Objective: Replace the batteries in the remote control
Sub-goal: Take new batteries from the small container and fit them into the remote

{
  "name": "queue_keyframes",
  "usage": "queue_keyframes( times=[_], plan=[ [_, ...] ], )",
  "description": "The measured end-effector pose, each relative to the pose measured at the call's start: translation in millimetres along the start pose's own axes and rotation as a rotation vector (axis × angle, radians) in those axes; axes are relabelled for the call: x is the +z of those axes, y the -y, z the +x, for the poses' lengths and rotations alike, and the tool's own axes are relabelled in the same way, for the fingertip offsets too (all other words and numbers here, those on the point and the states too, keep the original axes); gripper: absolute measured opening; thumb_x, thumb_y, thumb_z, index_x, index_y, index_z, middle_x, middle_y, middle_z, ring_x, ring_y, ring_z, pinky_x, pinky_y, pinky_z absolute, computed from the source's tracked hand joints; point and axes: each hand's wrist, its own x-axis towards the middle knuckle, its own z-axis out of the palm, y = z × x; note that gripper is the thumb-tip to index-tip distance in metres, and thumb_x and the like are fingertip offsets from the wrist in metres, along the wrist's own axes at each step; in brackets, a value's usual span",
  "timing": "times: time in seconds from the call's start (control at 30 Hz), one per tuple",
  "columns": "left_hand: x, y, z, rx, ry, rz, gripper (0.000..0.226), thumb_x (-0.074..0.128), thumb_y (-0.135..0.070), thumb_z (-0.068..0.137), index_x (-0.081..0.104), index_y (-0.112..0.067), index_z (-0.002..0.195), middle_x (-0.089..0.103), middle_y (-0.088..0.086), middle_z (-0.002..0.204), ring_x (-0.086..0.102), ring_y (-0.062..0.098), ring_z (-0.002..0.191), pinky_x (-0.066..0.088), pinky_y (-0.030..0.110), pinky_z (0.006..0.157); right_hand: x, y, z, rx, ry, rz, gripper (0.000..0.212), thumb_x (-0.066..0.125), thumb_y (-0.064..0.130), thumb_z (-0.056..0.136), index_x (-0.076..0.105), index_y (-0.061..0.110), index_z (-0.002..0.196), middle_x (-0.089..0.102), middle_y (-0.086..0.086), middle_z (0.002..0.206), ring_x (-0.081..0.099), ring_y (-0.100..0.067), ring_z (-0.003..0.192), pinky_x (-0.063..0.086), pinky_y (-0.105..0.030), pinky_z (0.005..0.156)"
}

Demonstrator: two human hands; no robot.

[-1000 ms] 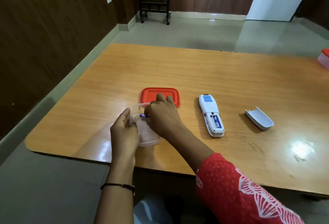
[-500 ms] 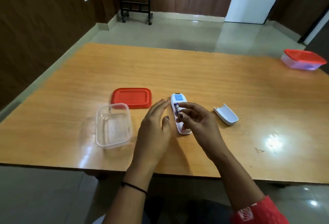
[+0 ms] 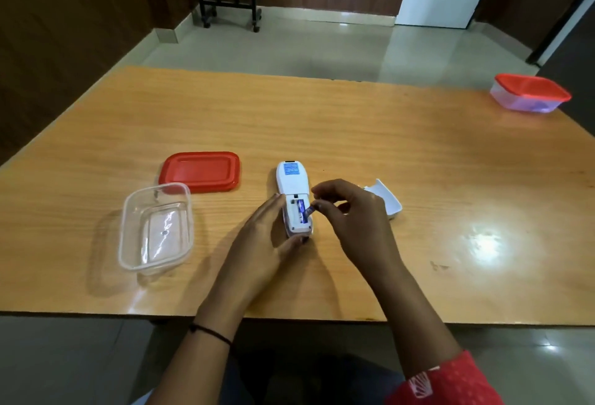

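Observation:
A white remote control (image 3: 292,183) lies face down on the wooden table (image 3: 354,121), its battery compartment uncovered. One blue battery (image 3: 302,209) lies in the compartment. My left hand (image 3: 264,240) holds the remote's near end, fingers along its left side and thumb at its bottom. My right hand (image 3: 347,211) pinches a second blue battery (image 3: 310,210), tilted, at the compartment's right edge. The remote's white battery cover (image 3: 388,200) lies just right of my right hand, partly hidden by it.
A clear plastic container (image 3: 156,227) stands open at the left, with its red lid (image 3: 200,171) lying behind it. Another lidded container (image 3: 529,92) sits at the far right corner. The table's near edge runs below my wrists.
My right hand took a battery from the clear container and carried it right to the remote. My left hand left the container and now holds the remote's near end.

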Motion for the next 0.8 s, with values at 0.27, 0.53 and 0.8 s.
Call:
queue_keyframes(
  times=[0.27, 0.53, 0.8],
  plan=[
    [8.3, -1.6, 5.3, 0.034, -0.066, -0.034, 0.068, 0.070, -0.034, 0.080, 0.041, -0.023, 0.141, 0.037, -0.009, 0.149, 0.032, -0.001, 0.132, 0.025, 0.013, 0.105, 10.5, 8.5, 22.8, 0.046, 0.124, -0.121, 0.013, 0.063, 0.005, 0.084, 0.074, 0.009, 0.090, 0.073, -0.003, 0.089, 0.056, -0.002, 0.070, 0.038, -0.002, 0.063],
    [9.6, -2.5, 5.8, 0.020, -0.091, -0.112, 0.064, 0.073, -0.024, 0.077, 0.048, -0.026, 0.136, 0.045, -0.024, 0.136, 0.042, -0.003, 0.125, 0.032, 0.011, 0.103, 26.6, 6.5, 27.6, 0.094, 0.161, -0.176, 0.015, 0.066, 0.017, 0.085, 0.074, 0.016, 0.097, 0.070, -0.006, 0.095, 0.064, -0.019, 0.088, 0.048, -0.022, 0.075],
    [10.7, 0.2, 6.2, -0.023, -0.109, -0.114, 0.063, 0.068, -0.010, 0.080, 0.046, -0.017, 0.139, 0.046, -0.005, 0.145, 0.040, 0.004, 0.132, 0.032, 0.022, 0.110, 36.4, -2.9, -1.5, -0.174, 0.055, -0.586, 0.033, 0.045, 0.038, 0.085, 0.075, 0.026, 0.094, 0.074, 0.008, 0.101, 0.056, -0.029, 0.114, 0.031, -0.038, 0.082]
  ],
)
